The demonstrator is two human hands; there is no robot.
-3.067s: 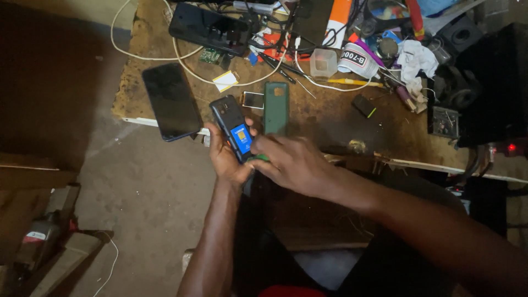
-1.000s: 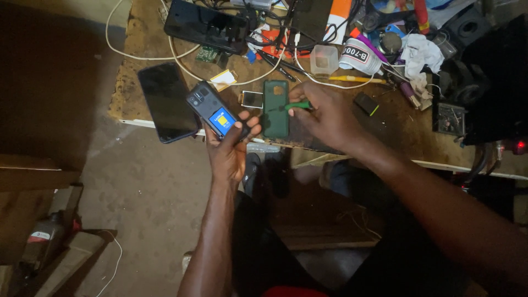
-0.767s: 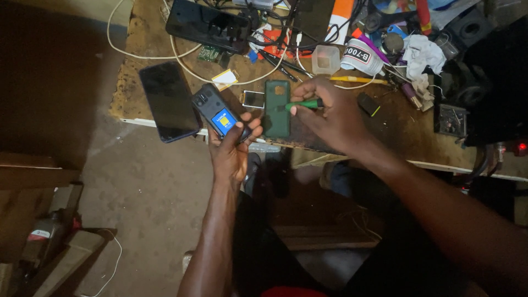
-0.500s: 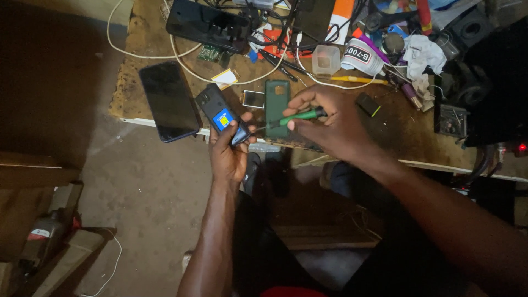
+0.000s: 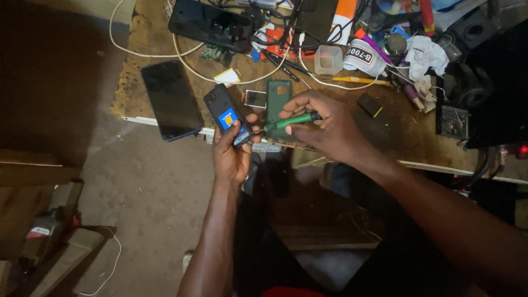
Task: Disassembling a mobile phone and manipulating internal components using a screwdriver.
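Phone (image 5: pixel 227 114) back-up, clamped in left hand (image 5: pixel 232 157) over surface (image 5: pixel 401 132) edge; back cover seems already off, blue-yellow sticker showing. Right hand (image 5: pixel 324 127) closed round green-handled screwdriver (image 5: pixel 286 122), tip at phone's lower end, 3 o'clock of left hand. Screws apparently yet to come out. Green phone case (image 5: pixel 278 99) lies just behind at 12 o'clock; second dark phone (image 5: pixel 171 99) at 10 o'clock; cables, clutter crowd far side.

Small dark phone (image 5: pixel 226 114) with blue sticker, green-handled screwdriver (image 5: pixel 290 121) at its lower end.
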